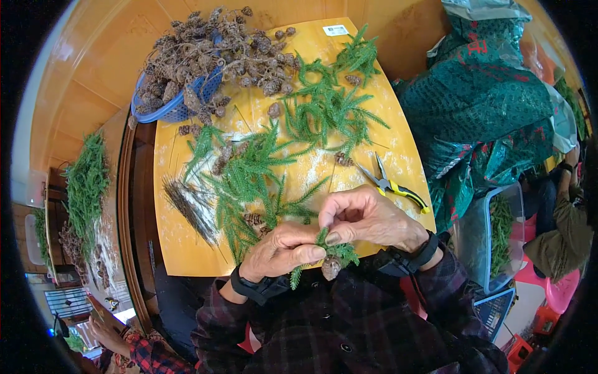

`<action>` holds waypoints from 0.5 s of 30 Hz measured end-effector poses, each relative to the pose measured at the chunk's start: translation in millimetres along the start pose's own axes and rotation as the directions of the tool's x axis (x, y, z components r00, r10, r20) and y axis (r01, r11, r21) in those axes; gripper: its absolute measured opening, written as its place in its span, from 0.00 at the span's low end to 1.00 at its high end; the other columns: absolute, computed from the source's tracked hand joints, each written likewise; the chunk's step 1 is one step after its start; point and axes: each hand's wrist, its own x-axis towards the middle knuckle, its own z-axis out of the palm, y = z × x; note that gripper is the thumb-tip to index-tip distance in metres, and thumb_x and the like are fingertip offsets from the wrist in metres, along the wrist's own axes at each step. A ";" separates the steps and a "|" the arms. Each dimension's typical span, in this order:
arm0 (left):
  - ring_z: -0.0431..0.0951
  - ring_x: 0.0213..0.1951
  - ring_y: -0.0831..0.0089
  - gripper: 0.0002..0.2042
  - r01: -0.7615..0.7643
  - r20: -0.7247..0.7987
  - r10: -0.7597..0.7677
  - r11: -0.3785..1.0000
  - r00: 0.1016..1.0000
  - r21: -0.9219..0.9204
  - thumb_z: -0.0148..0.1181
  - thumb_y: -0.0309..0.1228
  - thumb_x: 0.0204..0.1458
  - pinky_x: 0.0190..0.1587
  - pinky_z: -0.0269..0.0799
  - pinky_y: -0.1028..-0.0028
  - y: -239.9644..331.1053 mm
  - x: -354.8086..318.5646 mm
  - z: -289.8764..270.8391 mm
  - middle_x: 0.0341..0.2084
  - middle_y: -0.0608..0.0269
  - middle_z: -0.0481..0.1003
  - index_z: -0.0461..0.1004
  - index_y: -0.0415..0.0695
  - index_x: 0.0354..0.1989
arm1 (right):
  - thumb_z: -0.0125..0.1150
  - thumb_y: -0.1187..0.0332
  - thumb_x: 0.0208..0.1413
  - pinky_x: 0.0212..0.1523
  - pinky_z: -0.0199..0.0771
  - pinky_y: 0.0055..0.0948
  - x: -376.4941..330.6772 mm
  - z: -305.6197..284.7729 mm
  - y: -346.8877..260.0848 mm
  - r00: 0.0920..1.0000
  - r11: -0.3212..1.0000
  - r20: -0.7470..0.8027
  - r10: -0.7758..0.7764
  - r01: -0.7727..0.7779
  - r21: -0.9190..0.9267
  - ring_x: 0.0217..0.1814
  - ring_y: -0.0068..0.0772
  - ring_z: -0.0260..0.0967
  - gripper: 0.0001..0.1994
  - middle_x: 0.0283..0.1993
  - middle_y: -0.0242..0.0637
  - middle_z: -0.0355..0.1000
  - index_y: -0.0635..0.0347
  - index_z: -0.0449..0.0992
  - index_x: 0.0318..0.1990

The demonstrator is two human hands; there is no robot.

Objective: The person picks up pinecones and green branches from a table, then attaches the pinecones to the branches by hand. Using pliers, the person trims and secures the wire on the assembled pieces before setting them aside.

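Green sprigs lie heaped on a side bench (pixel 115 187) at the far left, a finished-looking pile (pixel 86 184) well apart from the work. On the yellow board (pixel 187 243) itself, moving rightward, a bundle of thin dark wires (pixel 190 209) lies near the left edge, and a blue basket (pixel 177 106) brimming with brown cones sits at the top corner, cones spilling across the board. Loose green branches (pixel 299 137) cover the middle, so much stock appears unused.

Low at the centre, the left hand (pixel 280 252) is closed around a small green sprig (pixel 339 252), pinching its stem together with a brown cone (pixel 331 267) that hangs just below the fingers. The right hand (pixel 367 218) is also closed, its fingertips pressed on the top of the same sprig, touching the left hand. Judging by this, one cone-and-sprig piece is mid-assembly, not yet set down.

Just beyond the right hand, yellow-handled pliers (pixel 392 185) rest on the board, untouched. Farther right stand a green sack (pixel 486 106) and a clear tub (pixel 492 237) holding more greenery.
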 end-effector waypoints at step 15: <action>0.70 0.25 0.74 0.08 0.070 -0.296 -0.032 0.991 0.955 0.116 0.55 0.28 0.56 0.30 0.65 0.74 4.6 1.0 13.2 0.22 0.61 0.72 0.73 0.34 0.33 | 0.63 0.70 0.57 0.30 0.63 0.15 2.2 3.2 13.7 0.930 0.921 -0.241 -0.278 0.188 -0.341 0.31 0.10 0.60 0.07 0.29 0.22 0.67 0.62 0.72 0.31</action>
